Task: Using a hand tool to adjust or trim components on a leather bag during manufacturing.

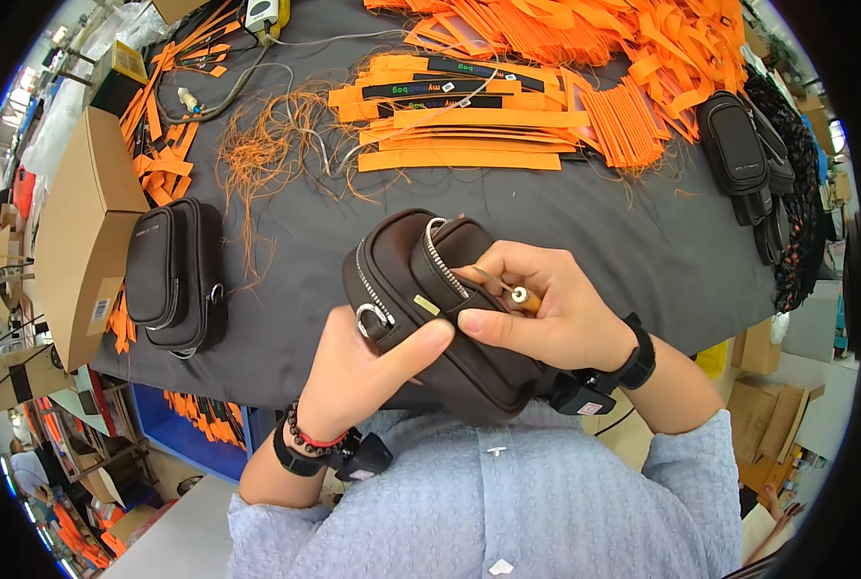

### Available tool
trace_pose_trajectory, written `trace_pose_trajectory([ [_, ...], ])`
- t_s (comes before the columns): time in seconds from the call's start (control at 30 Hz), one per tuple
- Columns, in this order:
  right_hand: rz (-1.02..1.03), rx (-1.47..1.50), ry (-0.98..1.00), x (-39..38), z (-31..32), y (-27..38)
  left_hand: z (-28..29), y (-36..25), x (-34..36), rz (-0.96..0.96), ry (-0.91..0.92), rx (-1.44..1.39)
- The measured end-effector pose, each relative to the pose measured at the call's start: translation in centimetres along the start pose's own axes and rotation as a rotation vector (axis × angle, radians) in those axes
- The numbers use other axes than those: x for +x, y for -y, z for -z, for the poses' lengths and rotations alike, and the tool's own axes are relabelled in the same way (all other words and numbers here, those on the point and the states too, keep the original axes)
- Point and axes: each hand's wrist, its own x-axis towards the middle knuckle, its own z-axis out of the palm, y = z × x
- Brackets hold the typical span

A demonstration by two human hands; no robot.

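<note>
A dark brown bag (402, 261) with silver zippers, a metal ring and a small pale metal plate is held tilted over the dark cloth near me. My left hand (363, 357) grips its lower left part, thumb pressed on the front below the plate. My right hand (556, 299) holds a small wooden-handled tool (525, 299) with a thin metal part, its thumb also pressing on the bag's front. The tool's metal end is by the zipper's lower end; its tip is partly hidden by the bag and fingers.
Another dark bag (170, 275) lies left beside a cardboard box (88, 232). Orange straps (459, 159), ribbons and loose threads cover the back, crossed by thin cords. More dark bags (735, 145) sit at the right. A blue bin (184, 454) of orange pieces stands below the table's left edge.
</note>
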Motion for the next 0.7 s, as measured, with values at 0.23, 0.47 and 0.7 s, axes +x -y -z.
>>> trace_pose_trajectory([
  [0.23,-0.013,-0.082,-0.043,0.6,0.2,-1.8,-0.3,0.7,0.9,-0.022,-0.01,-0.04],
  [0.47,-0.091,0.311,-0.05,1.1,0.5,-3.0,0.1,2.6,2.1,-0.088,0.137,-0.181],
  [0.7,-0.152,0.327,-0.023,0.7,1.7,-3.9,0.1,3.8,3.1,-0.154,0.219,-0.225],
])
